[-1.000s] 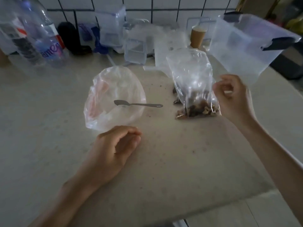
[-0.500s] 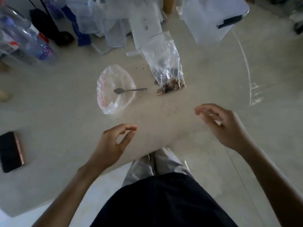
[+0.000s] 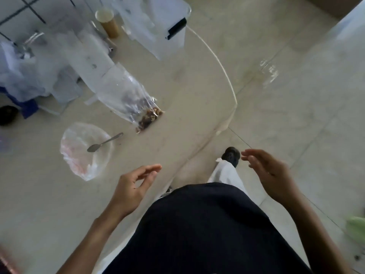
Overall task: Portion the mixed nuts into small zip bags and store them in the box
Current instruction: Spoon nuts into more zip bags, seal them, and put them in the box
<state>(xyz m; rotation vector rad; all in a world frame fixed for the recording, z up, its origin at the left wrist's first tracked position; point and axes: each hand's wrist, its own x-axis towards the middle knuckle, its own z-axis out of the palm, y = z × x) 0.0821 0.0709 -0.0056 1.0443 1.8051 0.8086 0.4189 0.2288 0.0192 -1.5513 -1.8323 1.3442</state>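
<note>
A clear zip bag (image 3: 128, 95) with mixed nuts in its lower corner lies on the pale table (image 3: 177, 91). Left of it a thin plastic bag (image 3: 79, 153) lies with a metal spoon (image 3: 104, 142) on it. The clear storage box (image 3: 167, 22) with a black latch stands at the table's far edge. My left hand (image 3: 134, 184) hovers over the table's near edge, fingers relaxed and holding nothing. My right hand (image 3: 268, 173) hangs off the table above the floor, fingers loosely extended and holding nothing.
A brown cup (image 3: 108, 22), flat clear bags (image 3: 90, 54) and crumpled plastic (image 3: 21, 72) crowd the back left. A dark object (image 3: 7, 115) sits at the left edge. My dark apron and one black shoe (image 3: 231, 155) show over the tiled floor (image 3: 296, 95). The table's rounded edge curves at right.
Both hands have pulled back from the nut bag toward my body. The view has tipped down and swung right, showing my body, the table edge and the floor.
</note>
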